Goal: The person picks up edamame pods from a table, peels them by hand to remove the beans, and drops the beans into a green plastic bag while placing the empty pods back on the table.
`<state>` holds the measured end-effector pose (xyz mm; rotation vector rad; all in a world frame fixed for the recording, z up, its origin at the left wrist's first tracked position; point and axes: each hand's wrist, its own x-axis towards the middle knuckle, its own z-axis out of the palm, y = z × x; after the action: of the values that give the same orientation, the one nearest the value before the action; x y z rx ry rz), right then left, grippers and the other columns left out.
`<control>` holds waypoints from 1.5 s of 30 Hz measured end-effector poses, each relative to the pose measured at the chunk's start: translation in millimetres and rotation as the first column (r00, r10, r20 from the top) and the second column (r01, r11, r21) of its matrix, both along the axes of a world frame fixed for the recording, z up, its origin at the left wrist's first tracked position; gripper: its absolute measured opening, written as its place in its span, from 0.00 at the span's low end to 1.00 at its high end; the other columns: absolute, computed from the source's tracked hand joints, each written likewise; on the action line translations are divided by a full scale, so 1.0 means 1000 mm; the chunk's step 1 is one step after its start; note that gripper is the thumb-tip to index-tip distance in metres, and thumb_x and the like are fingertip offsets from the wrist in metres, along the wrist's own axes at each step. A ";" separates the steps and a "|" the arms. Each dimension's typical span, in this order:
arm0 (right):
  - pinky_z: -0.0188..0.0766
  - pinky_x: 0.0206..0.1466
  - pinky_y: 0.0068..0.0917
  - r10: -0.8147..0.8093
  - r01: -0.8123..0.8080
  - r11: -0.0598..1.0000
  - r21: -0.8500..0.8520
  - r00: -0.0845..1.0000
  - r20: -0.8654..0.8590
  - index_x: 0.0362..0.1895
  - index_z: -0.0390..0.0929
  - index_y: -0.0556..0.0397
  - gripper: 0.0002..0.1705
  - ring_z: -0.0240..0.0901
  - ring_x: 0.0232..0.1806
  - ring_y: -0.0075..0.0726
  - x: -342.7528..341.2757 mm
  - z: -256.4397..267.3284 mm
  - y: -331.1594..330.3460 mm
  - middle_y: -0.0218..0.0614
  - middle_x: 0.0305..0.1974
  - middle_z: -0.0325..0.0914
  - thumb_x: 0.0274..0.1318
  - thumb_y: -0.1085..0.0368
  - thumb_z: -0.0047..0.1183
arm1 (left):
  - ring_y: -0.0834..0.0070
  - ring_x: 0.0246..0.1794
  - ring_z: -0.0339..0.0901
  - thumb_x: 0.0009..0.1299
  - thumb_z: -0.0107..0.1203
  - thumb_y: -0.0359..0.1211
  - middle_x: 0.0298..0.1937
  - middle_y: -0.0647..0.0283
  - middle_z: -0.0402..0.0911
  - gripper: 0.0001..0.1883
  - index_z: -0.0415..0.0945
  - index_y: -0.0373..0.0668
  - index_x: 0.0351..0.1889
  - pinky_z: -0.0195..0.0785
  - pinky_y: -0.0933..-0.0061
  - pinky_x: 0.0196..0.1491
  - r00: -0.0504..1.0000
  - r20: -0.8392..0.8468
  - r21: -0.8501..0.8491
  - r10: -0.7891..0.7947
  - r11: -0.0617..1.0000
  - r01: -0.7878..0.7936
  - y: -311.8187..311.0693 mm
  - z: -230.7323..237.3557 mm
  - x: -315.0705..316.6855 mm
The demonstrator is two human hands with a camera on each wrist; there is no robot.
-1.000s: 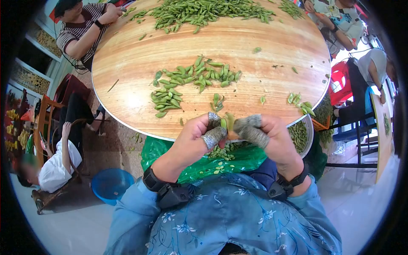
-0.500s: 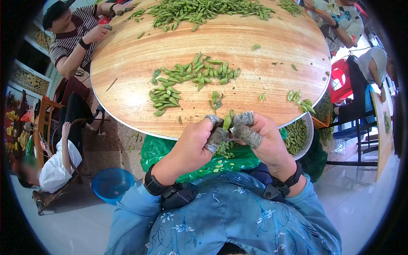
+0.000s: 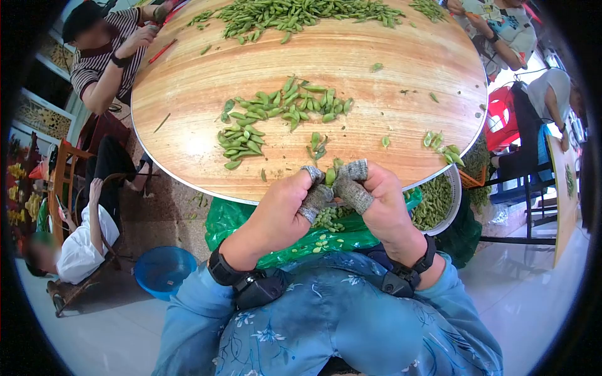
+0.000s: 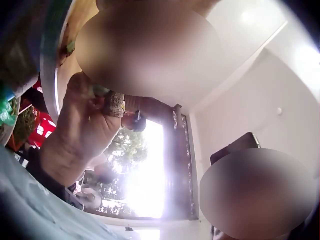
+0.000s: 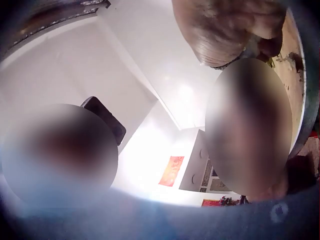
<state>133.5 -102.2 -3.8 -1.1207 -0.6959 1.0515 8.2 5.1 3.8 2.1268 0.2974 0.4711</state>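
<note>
Over the near table edge, both hands meet at a green soybean pod point(image 3: 330, 176). My left hand point(image 3: 276, 203) pinches it between thumb and finger, both in grey knit finger covers. From the other side my right hand point(image 3: 389, 207), in similar covers, grips the pod with thumb and finger. Below the hands, shelled beans point(image 3: 332, 219) lie on a green plastic bag point(image 3: 229, 222). Just beyond them on the wooden table point(image 3: 207, 88) is a loose group of pods point(image 3: 248, 145). Blurred patches cover much of both wrist views.
A big heap of pods point(image 3: 301, 15) lies at the table's far side. A white basket of pods point(image 3: 456, 200) stands below the table's right edge. On the floor at left is a blue basin point(image 3: 164, 266). Other people sit around, one point(image 3: 94, 50) at the upper left.
My right hand has moved left, closing the gap to my left hand at the pod. The person at the upper left has shifted, and a red stick-like thing now shows on the table there.
</note>
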 end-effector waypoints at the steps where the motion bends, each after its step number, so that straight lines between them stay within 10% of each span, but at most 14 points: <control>1: 0.66 0.36 0.19 -0.003 0.003 1.000 -0.002 1.000 -0.001 0.34 0.69 0.61 0.06 0.68 0.32 0.22 0.000 0.000 0.001 0.32 0.29 0.73 0.50 0.72 0.46 | 0.65 0.26 0.73 0.56 0.48 0.24 0.26 0.55 0.72 0.09 0.65 0.36 0.35 0.63 0.74 0.29 1.000 0.000 -0.008 -0.013 1.000 0.013 0.001 -0.001 0.000; 5: 0.66 0.36 0.19 0.019 -0.018 0.999 -0.043 1.000 0.016 0.34 0.69 0.61 0.06 0.68 0.32 0.22 0.002 0.001 0.002 0.32 0.29 0.73 0.50 0.73 0.46 | 0.53 0.28 0.70 0.52 0.50 0.23 0.26 0.50 0.71 0.11 0.64 0.34 0.33 0.62 0.65 0.30 0.993 -0.118 -0.163 0.021 0.986 -0.040 -0.004 0.004 0.000; 7: 0.66 0.36 0.20 0.005 -0.005 1.000 -0.001 1.000 0.013 0.33 0.69 0.61 0.05 0.68 0.32 0.21 0.001 0.000 0.002 0.32 0.29 0.73 0.50 0.73 0.46 | 0.58 0.26 0.69 0.53 0.48 0.22 0.26 0.52 0.71 0.11 0.65 0.36 0.35 0.62 0.67 0.29 0.997 -0.020 0.420 0.075 0.906 -0.060 -0.003 -0.001 -0.002; 11: 0.66 0.36 0.20 0.023 -0.022 0.999 -0.040 0.999 0.023 0.33 0.69 0.61 0.05 0.68 0.32 0.22 0.001 0.001 0.000 0.32 0.30 0.73 0.50 0.73 0.46 | 0.54 0.25 0.67 0.52 0.48 0.22 0.25 0.52 0.70 0.12 0.65 0.35 0.35 0.61 0.63 0.28 0.988 0.139 0.436 0.067 0.892 -0.122 -0.007 -0.014 0.001; 17: 0.67 0.37 0.21 0.026 -0.021 0.996 0.083 0.998 -0.062 0.35 0.69 0.61 0.06 0.69 0.32 0.22 -0.002 0.000 0.001 0.32 0.31 0.73 0.50 0.73 0.46 | 0.66 0.21 0.68 0.57 0.46 0.25 0.24 0.59 0.70 0.08 0.66 0.37 0.36 0.60 0.72 0.25 0.962 0.206 -0.065 0.177 0.984 -0.167 -0.016 -0.021 0.000; 19: 0.68 0.37 0.21 0.032 -0.027 0.993 0.113 0.999 -0.037 0.35 0.69 0.61 0.07 0.69 0.33 0.23 -0.002 -0.001 0.002 0.32 0.32 0.72 0.50 0.73 0.46 | 0.79 0.21 0.66 0.65 0.41 0.30 0.24 0.67 0.68 0.06 0.65 0.39 0.36 0.56 0.82 0.22 0.981 0.001 -0.644 0.196 0.751 -0.149 -0.017 -0.021 -0.002; 20: 0.68 0.37 0.21 0.032 -0.027 0.993 0.113 0.999 -0.037 0.35 0.69 0.61 0.07 0.69 0.33 0.23 -0.002 -0.001 0.002 0.32 0.32 0.72 0.50 0.73 0.46 | 0.79 0.21 0.66 0.65 0.41 0.30 0.24 0.67 0.68 0.06 0.65 0.39 0.36 0.56 0.82 0.22 0.981 0.000 -0.644 0.196 0.751 -0.150 -0.018 -0.018 -0.002; 22: 0.68 0.37 0.21 0.033 -0.049 0.994 0.099 0.987 0.154 0.36 0.68 0.61 0.07 0.69 0.34 0.23 0.001 -0.004 0.002 0.32 0.32 0.72 0.50 0.73 0.46 | 0.86 0.22 0.63 0.67 0.38 0.34 0.24 0.71 0.67 0.08 0.65 0.41 0.37 0.53 0.86 0.21 0.964 -0.096 -0.941 0.248 0.293 -0.169 -0.019 -0.014 -0.001; 25: 0.68 0.37 0.20 0.074 -0.107 0.986 0.130 0.968 0.240 0.36 0.69 0.62 0.07 0.69 0.33 0.22 0.008 -0.006 0.001 0.31 0.32 0.72 0.50 0.73 0.46 | 0.84 0.15 0.54 0.67 0.39 0.38 0.20 0.70 0.64 0.08 0.64 0.45 0.36 0.48 0.83 0.18 0.982 0.071 -0.997 0.176 0.053 0.063 -0.013 -0.022 -0.002; 29: 0.67 0.37 0.20 0.082 -0.086 0.992 0.092 0.995 0.054 0.35 0.69 0.61 0.06 0.68 0.33 0.21 0.010 -0.005 0.001 0.31 0.31 0.72 0.50 0.73 0.47 | 0.87 0.18 0.56 0.66 0.41 0.38 0.22 0.70 0.65 0.09 0.65 0.44 0.36 0.49 0.84 0.18 0.995 0.094 -0.986 0.046 0.145 0.086 -0.007 -0.019 -0.002; 31: 0.67 0.37 0.20 0.078 -0.082 0.996 0.044 0.994 0.075 0.34 0.70 0.60 0.06 0.68 0.32 0.21 0.009 -0.001 0.001 0.31 0.30 0.72 0.50 0.72 0.47 | 0.88 0.22 0.62 0.65 0.45 0.34 0.25 0.69 0.68 0.07 0.66 0.40 0.34 0.52 0.87 0.21 0.994 0.095 -0.575 0.056 0.818 0.009 -0.011 -0.010 0.003; 38: 0.66 0.37 0.18 0.174 -0.170 0.979 0.108 0.984 -0.026 0.33 0.70 0.60 0.06 0.68 0.32 0.21 0.014 -0.004 0.002 0.30 0.30 0.72 0.50 0.71 0.48 | 0.89 0.20 0.61 0.62 0.48 0.30 0.21 0.72 0.67 0.05 0.67 0.39 0.30 0.54 0.87 0.22 0.996 -0.017 -0.866 -0.087 0.499 0.028 -0.001 -0.003 -0.005; 41: 0.67 0.35 0.19 0.181 -0.177 0.980 0.087 0.983 -0.041 0.32 0.71 0.60 0.05 0.68 0.32 0.21 0.013 -0.006 0.002 0.31 0.28 0.72 0.49 0.71 0.48 | 0.88 0.16 0.60 0.63 0.48 0.36 0.17 0.72 0.66 0.09 0.67 0.40 0.29 0.52 0.87 0.19 1.000 -0.012 -0.703 0.004 0.711 -0.012 -0.009 -0.005 -0.001; 45: 0.67 0.32 0.21 0.051 -0.092 0.995 0.040 0.808 0.587 0.29 0.71 0.60 0.04 0.69 0.32 0.22 0.008 0.006 0.001 0.33 0.27 0.73 0.47 0.72 0.49 | 0.83 0.22 0.60 0.57 0.42 0.25 0.19 0.69 0.66 0.04 0.66 0.35 0.29 0.56 0.81 0.25 0.997 -0.028 -0.485 0.071 0.871 -0.076 -0.007 -0.012 -0.001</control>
<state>141.1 -101.2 2.5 -1.3828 -1.2653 0.7256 7.3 -2.2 -8.2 1.6278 0.4531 0.3807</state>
